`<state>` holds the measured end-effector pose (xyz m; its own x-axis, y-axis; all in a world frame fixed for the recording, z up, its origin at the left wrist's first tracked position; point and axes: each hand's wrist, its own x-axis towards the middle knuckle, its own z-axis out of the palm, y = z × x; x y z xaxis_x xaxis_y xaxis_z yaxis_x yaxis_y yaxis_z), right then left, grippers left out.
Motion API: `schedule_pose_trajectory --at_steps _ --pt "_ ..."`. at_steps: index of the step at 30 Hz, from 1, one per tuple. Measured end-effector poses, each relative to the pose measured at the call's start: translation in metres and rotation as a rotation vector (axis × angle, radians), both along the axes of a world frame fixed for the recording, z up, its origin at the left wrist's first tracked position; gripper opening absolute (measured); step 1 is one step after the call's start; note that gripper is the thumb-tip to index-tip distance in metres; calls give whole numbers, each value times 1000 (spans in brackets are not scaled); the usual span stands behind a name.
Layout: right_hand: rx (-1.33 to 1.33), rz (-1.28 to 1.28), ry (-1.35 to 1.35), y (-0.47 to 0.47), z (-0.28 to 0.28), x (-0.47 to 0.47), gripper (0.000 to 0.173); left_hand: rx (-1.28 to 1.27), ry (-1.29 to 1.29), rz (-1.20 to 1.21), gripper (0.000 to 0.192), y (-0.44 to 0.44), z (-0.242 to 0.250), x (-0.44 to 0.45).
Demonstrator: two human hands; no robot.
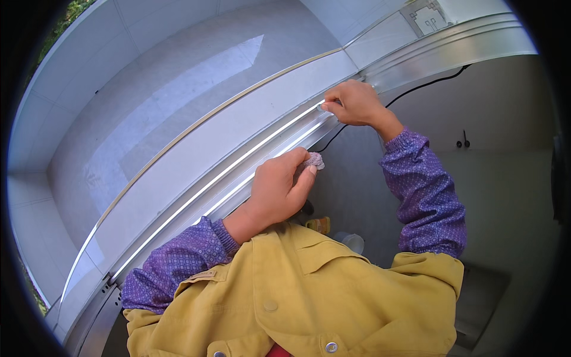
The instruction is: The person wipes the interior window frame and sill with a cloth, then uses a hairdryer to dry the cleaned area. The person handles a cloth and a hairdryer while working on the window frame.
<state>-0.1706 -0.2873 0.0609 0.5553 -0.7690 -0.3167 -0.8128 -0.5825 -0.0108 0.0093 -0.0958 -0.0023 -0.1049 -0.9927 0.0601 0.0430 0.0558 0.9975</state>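
My left hand point(279, 187) is closed around a bunched pinkish cloth point(316, 159) with a pale edge sticking out past the thumb. It is held just beside the inner edge of a metal sliding-door or window track point(241, 172). Farther along the track, my right hand point(354, 103) reaches down to the rails near their far right end. Its thumb and index finger pinch a small pale object point(320, 107), mostly hidden by the fingers, so its kind is unclear. Bright light reflects along the raised rails.
A pale sill point(254, 107) with a tan outer edge borders the track, above a tiled area point(178, 89) outside. A black cable point(424, 85) runs behind my right wrist. Indoors below are a yellow package point(318, 225), a whitish tub point(352, 242) and small dark objects point(464, 142).
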Motion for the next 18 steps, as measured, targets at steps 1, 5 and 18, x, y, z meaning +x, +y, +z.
schedule_pose_trajectory --at_steps 1,5,18 --pt "-14 33 35 5 3 10 25 10 -10 6 18 0 1 2" --pt "65 -143 -15 -16 -6 -27 25 -18 5 -1 17 6 -4 -3" --pt "169 126 -164 11 -20 35 26 -14 -9 8 17 4 -3 1"
